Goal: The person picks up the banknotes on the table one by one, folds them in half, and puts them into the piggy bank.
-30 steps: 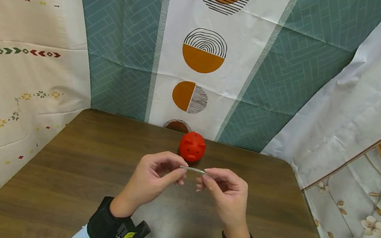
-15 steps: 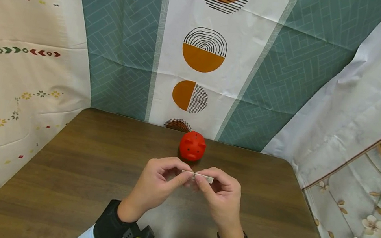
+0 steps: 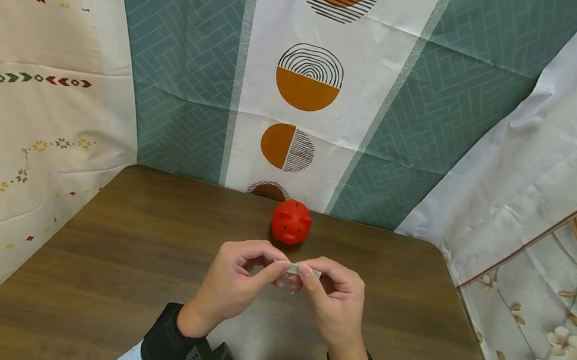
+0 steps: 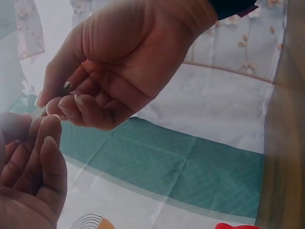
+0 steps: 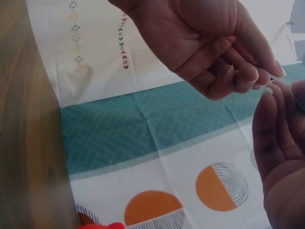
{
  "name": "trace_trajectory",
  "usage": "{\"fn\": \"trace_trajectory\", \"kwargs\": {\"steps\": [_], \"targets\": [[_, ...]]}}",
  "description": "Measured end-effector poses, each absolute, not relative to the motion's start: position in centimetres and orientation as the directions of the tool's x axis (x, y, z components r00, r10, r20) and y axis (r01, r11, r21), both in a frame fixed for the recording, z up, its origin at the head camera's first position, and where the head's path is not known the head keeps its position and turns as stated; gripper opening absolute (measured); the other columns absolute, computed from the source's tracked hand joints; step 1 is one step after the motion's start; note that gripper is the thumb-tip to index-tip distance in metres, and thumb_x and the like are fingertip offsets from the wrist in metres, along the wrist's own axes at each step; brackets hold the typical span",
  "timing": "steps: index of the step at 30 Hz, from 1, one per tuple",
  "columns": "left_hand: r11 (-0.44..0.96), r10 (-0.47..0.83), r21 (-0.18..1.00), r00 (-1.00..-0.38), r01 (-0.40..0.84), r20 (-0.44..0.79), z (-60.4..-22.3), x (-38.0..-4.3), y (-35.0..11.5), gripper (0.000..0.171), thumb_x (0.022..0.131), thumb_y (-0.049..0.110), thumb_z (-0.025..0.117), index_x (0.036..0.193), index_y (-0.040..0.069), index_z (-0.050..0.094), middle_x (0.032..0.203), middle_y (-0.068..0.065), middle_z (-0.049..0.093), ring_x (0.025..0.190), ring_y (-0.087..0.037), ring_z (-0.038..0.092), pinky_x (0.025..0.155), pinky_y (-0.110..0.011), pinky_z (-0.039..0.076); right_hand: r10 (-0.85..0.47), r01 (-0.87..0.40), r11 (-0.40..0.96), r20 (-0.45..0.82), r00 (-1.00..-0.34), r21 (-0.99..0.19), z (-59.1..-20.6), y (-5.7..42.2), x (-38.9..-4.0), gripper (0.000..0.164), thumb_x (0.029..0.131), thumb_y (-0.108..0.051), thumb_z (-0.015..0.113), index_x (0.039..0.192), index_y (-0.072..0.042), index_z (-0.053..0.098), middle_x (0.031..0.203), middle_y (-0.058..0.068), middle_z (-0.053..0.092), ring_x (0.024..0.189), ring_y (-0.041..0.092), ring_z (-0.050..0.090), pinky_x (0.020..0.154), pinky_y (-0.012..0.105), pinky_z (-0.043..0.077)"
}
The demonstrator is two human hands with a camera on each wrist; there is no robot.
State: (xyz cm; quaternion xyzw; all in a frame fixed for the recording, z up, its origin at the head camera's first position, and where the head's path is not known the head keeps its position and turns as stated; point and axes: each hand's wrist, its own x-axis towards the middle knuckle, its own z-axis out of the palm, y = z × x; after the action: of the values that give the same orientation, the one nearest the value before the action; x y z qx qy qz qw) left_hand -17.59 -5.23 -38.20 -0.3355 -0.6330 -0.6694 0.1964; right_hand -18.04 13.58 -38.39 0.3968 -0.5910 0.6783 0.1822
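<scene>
In the head view a small pale folded strip of paper (image 3: pixel 293 269) is held level over the table between both hands. My left hand (image 3: pixel 238 273) pinches its left end between thumb and forefinger. The right hand (image 3: pixel 336 291) pinches it from the other side, and a bit of the strip sticks out beyond that thumb. The thumbs stand close together, with a short piece of paper showing between them. Just beyond the hands sits a red piggy bank (image 3: pixel 291 222), its snout facing me. In both wrist views the fingers hide most of the paper.
A brown wooden table (image 3: pixel 152 235) extends around the hands. Patterned curtains (image 3: pixel 188 71) hang along its back edge and both sides. Black wrist straps (image 3: pixel 167 333) with small cameras are on both wrists.
Both hands have drawn closer together along the paper strip and dropped slightly. Its broad face now shows instead of its thin edge. The piggy bank has stayed put.
</scene>
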Motion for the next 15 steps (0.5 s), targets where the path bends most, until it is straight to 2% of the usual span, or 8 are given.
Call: {"fn": "trace_trajectory", "kwargs": {"steps": [8,12,15], "targets": [[-0.085,0.146,0.723,-0.710,0.685,0.689,-38.04,-17.47,-5.72,0.001,0.091,0.001,0.074,0.093,0.001,0.074,0.070,-0.009,0.065,0.057,-0.013,0.060,0.055,-0.028,0.056,-0.204,-0.694,-0.210,0.725,-0.657,-0.689,-38.23,14.01,-17.84,0.021,0.094,0.016,0.059,0.106,0.006,0.073,0.081,0.010,0.073,0.064,0.017,0.068,0.060,0.030,0.061],[-0.106,0.152,0.731,-0.716,0.674,0.682,-37.88,-17.50,-5.80,0.008,0.090,-0.003,0.073,0.096,0.002,0.075,0.073,-0.009,0.065,0.060,-0.014,0.062,0.056,-0.028,0.057,-0.213,-0.670,-0.203,0.700,-0.681,-0.714,-38.20,14.08,-17.79,0.023,0.095,0.016,0.057,0.107,0.004,0.073,0.077,0.007,0.072,0.061,0.016,0.066,0.055,0.030,0.060],[-0.161,0.163,0.742,-0.724,0.651,0.670,-37.84,-17.59,-5.81,0.016,0.088,-0.009,0.073,0.100,0.002,0.075,0.080,-0.011,0.068,0.066,-0.016,0.064,0.061,-0.028,0.059,-0.216,-0.650,-0.245,0.694,-0.687,-0.719,-38.21,14.13,-17.79,0.025,0.094,0.016,0.057,0.110,0.005,0.073,0.084,0.004,0.074,0.064,0.017,0.068,0.058,0.030,0.061]]}}
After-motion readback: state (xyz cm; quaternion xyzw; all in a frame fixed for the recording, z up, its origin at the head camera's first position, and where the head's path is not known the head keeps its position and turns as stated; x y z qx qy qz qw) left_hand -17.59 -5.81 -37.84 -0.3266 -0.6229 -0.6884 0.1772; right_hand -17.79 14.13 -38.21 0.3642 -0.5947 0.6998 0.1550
